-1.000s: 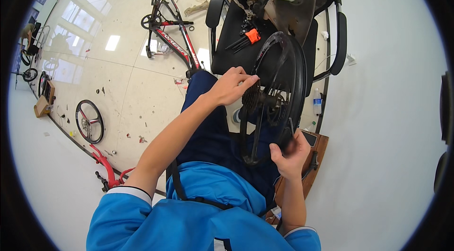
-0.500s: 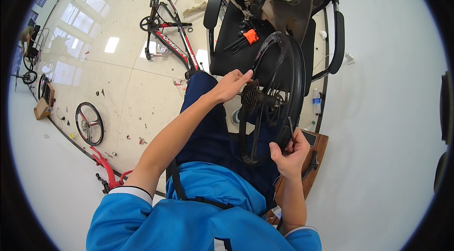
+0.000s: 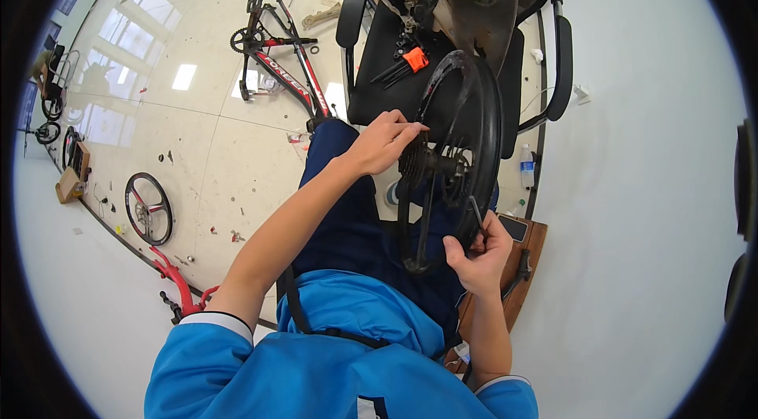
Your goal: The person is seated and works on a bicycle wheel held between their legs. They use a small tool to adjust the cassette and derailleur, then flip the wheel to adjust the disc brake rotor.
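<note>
My left hand (image 3: 387,139) is at the top edge of the dark toothed cassette (image 3: 412,160), fingers bent, fingertips on it. It is part of a black spoked bicycle wheel (image 3: 485,127) standing upright over my lap, with a disc rotor (image 3: 456,190) on the hub. My right hand (image 3: 479,253) grips the lower right of the wheel at the tire. A thin dark bar (image 3: 476,212) sticks up from my right fingers; I cannot tell exactly what it is.
A black chair (image 3: 371,87) ahead holds tan frame parts and orange-capped tools (image 3: 414,60). Left on the floor lie a bike frame (image 3: 286,76), a wheel (image 3: 148,208) and red frame (image 3: 178,281). A person (image 3: 43,72) works far left. A wooden bench (image 3: 529,261) and bottle (image 3: 527,166) are right.
My left hand dipped down from the cassette's top, then came back up onto it. The wheel and my right hand have shifted slightly left and up in the picture.
</note>
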Tool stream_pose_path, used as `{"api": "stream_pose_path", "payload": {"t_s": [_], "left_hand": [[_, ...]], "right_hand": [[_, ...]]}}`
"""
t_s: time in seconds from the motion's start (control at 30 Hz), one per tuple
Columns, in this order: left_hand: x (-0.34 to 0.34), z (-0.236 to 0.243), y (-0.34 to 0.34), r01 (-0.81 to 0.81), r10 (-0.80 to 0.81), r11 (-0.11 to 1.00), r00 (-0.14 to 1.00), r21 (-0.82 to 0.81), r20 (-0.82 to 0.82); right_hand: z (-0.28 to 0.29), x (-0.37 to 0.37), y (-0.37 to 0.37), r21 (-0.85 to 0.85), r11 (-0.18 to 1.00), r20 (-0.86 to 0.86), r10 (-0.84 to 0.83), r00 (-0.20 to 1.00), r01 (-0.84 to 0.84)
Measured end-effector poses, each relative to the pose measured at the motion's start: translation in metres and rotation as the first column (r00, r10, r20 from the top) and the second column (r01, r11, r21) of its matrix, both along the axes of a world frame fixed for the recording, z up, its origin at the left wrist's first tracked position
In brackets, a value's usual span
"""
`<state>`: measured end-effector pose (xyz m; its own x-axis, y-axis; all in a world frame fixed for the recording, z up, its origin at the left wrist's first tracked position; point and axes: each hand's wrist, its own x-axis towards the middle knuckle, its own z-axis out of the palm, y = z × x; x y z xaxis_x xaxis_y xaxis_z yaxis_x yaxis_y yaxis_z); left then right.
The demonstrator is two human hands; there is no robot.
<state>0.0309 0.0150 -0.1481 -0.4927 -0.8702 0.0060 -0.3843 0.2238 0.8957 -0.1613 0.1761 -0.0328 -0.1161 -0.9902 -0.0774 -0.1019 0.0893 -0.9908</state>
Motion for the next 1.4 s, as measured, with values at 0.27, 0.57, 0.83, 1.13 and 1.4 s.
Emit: {"api": "stream_pose_path", "payload": {"t_s": [0.27,0.57,0.83,1.13,1.4], "left_hand": [[-0.011,-0.001,-0.009,-0.087,0.07,0.979,0.993,0.186,0.093],[-0.001,0.0,0.001,-0.045,0.043,0.999,0.997,0.029,0.062],[0.0,0.005,-0.005,0.022,-0.019,0.998,0.998,-0.055,0.057],[-0.01,-0.006,-0.018,-0.059,0.057,0.982,0.998,0.177,0.013],[-0.008,-0.019,-0.025,-0.091,0.09,0.935,0.996,0.342,0.019]], "right_hand": [[-0.009,-0.009,0.003,-0.032,0.997,-0.131,0.062,0.989,-0.066],[-0.006,-0.01,0.003,-0.016,0.998,-0.075,0.067,0.995,-0.068],[-0.001,-0.003,0.0,-0.038,0.998,0.015,0.049,0.999,-0.048],[-0.003,-0.005,0.002,-0.015,0.999,0.012,0.05,0.999,-0.05],[-0.002,-0.003,0.0,-0.023,0.998,-0.002,0.052,0.999,-0.052]]}}
